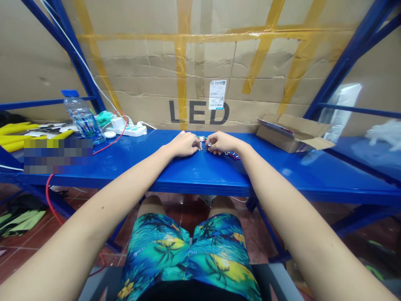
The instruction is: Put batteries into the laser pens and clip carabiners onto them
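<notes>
Both arms (122, 194) angle inward, left hand (185, 144) and right hand (223, 143) curled by small shiny bits (201, 139), can't tell if either's gripping.

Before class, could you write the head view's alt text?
A person's left hand and right hand are close together at shiny pieces too small to identify, on a blue table. A plastic bottle stands left; an open cardboard box sits right.

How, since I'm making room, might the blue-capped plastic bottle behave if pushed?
Tall and narrow, the blue-capped plastic bottle would probably tip if pushed high up. Its rounded body might roll once down.
</notes>
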